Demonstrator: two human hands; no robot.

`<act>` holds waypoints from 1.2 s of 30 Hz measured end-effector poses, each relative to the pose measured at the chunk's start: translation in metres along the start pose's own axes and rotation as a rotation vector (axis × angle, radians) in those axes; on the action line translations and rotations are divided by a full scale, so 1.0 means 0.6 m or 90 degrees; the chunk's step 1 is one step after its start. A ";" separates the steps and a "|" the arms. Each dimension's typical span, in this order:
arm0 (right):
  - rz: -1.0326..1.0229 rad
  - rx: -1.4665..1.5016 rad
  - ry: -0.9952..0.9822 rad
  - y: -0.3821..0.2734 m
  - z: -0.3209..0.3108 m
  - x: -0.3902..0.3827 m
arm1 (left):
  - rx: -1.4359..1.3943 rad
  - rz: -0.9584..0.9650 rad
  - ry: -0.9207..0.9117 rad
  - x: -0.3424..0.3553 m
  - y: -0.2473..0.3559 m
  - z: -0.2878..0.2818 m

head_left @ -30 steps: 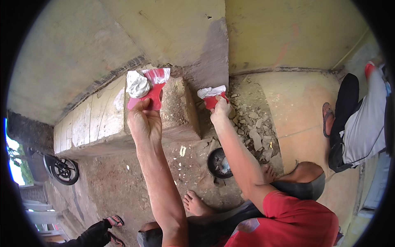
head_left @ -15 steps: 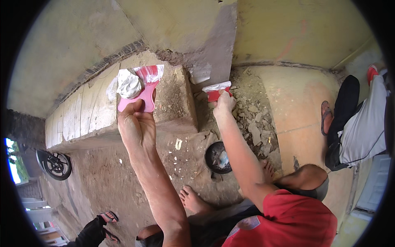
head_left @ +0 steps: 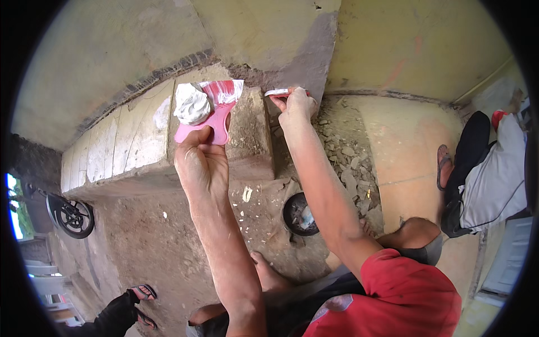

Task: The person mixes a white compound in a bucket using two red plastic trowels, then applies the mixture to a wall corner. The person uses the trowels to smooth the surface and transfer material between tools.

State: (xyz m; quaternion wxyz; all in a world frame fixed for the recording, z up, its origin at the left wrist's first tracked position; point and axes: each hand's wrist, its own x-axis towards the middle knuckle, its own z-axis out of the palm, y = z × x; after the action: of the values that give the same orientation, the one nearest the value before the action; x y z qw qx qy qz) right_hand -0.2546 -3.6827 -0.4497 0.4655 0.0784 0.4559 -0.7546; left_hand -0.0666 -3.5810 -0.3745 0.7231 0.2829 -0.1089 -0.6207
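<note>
My left hand (head_left: 202,165) grips a pink flat plastic spreader (head_left: 206,132) bearing a lump of white paste (head_left: 192,104), with red, white-smeared plastic at its upper right. It is held over a dusty concrete step (head_left: 250,126) along the wall. My right hand (head_left: 296,106) grips a second, red spreader (head_left: 276,92) with white paste on it, seen nearly edge-on beside the lower part of the grey wall corner (head_left: 311,67). I cannot tell whether that spreader touches the wall.
A black pan (head_left: 301,214) and rubble (head_left: 351,174) lie below. A motorcycle wheel (head_left: 76,218) shows at left. Another person's sandalled foot (head_left: 143,293) is at lower left; a second person (head_left: 491,174) is at right. Yellowish wall (head_left: 404,39) rises behind.
My right hand has risen toward the wall corner, and its spreader has tilted from face-on to nearly edge-on. My left hand with the paste has shifted up and slightly right since the middle frame.
</note>
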 end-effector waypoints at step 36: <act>0.040 -0.060 -0.007 0.045 -0.053 0.016 | 0.030 -0.005 -0.062 -0.010 0.012 -0.014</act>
State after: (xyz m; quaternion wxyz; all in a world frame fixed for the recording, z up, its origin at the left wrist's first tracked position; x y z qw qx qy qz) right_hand -0.2484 -3.6688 -0.4896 0.4949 0.0664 0.4857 -0.7175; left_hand -0.0578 -3.5725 -0.3762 0.7075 0.2695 -0.1575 -0.6340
